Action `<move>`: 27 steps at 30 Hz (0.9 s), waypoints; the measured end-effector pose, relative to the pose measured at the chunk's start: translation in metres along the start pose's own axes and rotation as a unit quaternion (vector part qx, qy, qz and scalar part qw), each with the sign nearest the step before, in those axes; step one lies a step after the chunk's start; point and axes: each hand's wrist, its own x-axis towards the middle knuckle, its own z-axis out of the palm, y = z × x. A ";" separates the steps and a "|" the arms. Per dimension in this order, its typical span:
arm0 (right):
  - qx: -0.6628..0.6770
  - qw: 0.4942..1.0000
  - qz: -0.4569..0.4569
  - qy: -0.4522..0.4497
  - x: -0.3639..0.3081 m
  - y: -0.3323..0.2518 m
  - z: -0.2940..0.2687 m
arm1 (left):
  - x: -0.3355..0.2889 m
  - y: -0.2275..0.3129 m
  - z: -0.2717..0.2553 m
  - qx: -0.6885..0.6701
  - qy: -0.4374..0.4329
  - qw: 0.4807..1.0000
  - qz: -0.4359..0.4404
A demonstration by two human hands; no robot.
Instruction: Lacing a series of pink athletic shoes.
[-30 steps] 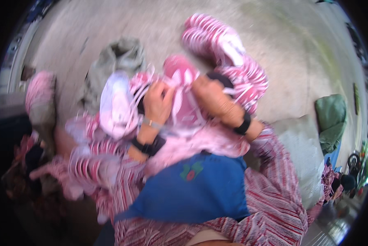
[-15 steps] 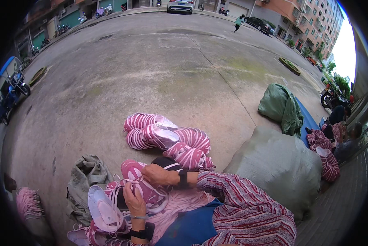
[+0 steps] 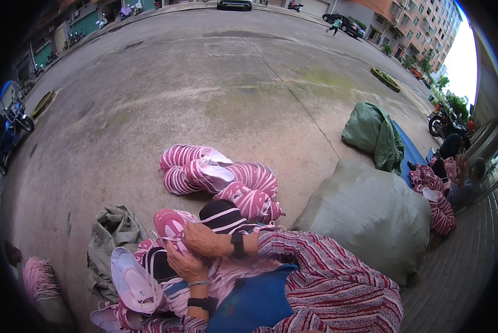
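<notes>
A pink shoe upper (image 3: pixel 170 223) with a white lace is held up over my lap, its toe pointing away. My right hand (image 3: pixel 206 240) closes on the lace at its front; the fingertips are partly hidden. Just below, my left hand (image 3: pixel 187 265) has its fingers bent against the upper's side, gripping it. Beside my left hand lies another pink and white shoe upper (image 3: pixel 132 280), its pale lining showing and laces hanging. A bunch of pale pink laces (image 3: pixel 240 273) lies across my lap on blue cloth (image 3: pixel 254 302).
Ahead on the concrete are bundles of pink shoe uppers (image 3: pixel 196 176) wound with white laces. A grey sack (image 3: pixel 113 236) lies at left, a large pale sack (image 3: pixel 371 216) at right, and a green sack (image 3: pixel 374 133) beyond. Other people (image 3: pixel 462 191) sit at far right.
My right hand has drawn in toward my left, and the two are now close together at the lace. The shoe upper has shifted slightly. The whole view has tilted down a little.
</notes>
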 end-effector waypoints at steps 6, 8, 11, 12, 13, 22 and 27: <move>0.096 0.989 -0.021 0.107 0.006 0.007 -0.012 | 0.007 -0.004 0.020 0.005 0.082 0.996 -0.026; 0.133 0.984 0.044 0.106 0.000 0.009 -0.013 | 0.010 -0.003 0.016 -0.011 0.055 0.998 -0.019; 0.072 0.994 0.057 0.063 -0.007 0.006 -0.011 | 0.017 0.001 0.001 -0.070 0.030 0.997 -0.009; 0.073 0.994 0.060 0.062 -0.008 0.005 -0.009 | 0.020 0.002 -0.004 -0.113 0.017 0.993 -0.009; 0.021 0.997 0.060 0.051 -0.008 0.003 -0.006 | 0.024 0.003 -0.008 -0.107 0.007 0.994 -0.003; 0.033 0.985 -0.170 0.013 0.005 0.038 -0.008 | 0.036 0.002 -0.005 -0.178 0.010 0.981 -0.082; 0.113 0.988 -0.101 0.035 -0.008 0.036 -0.012 | 0.029 0.012 -0.001 -0.156 0.020 0.988 -0.013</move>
